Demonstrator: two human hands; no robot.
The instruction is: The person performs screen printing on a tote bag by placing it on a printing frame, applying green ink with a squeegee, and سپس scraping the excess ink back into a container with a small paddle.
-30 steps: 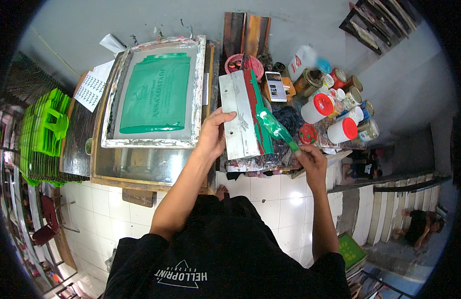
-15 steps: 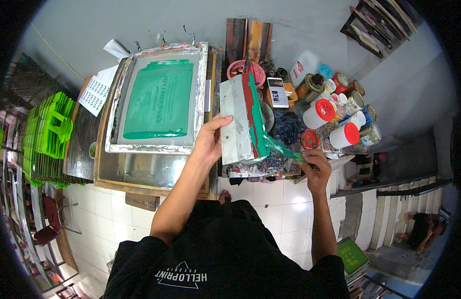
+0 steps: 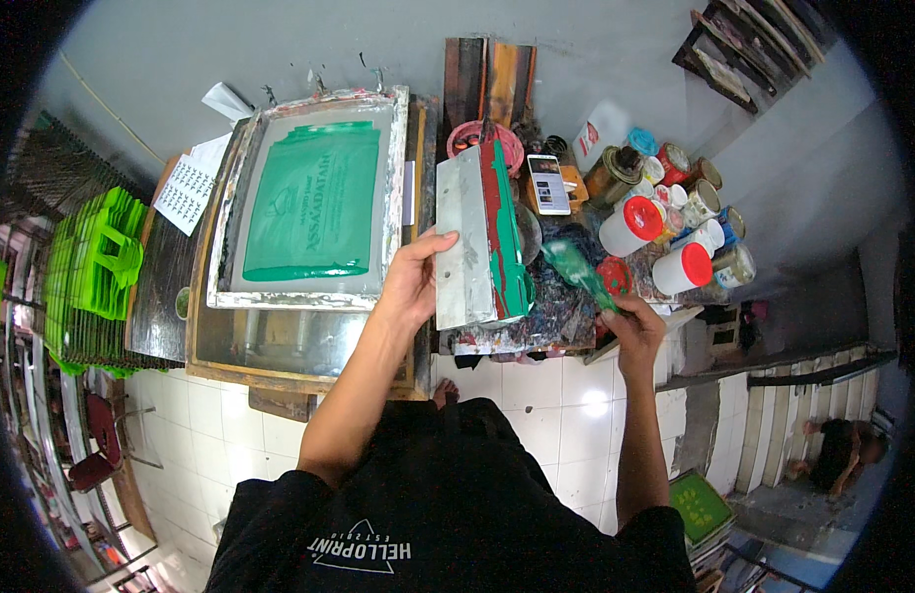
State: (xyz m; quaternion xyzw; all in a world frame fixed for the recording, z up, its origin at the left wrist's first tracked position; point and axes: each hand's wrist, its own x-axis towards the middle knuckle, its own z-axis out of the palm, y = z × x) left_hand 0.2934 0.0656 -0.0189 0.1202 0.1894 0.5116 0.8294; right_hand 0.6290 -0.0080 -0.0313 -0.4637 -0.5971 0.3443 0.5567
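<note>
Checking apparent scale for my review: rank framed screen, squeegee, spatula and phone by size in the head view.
1. Framed screen
2. Squeegee
3. Spatula and phone: similar in visible area, so left unranked

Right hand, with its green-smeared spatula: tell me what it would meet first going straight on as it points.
Probably the squeegee in the left hand, at its green-coated edge, with the spatula touching first; depth is unclear, so it might pass beneath.

you have a grey wall [image 3: 576, 59] at twelve o'clock, white floor tiles [image 3: 568, 435] at five, a maroon chair [image 3: 95, 469] at eight.
</note>
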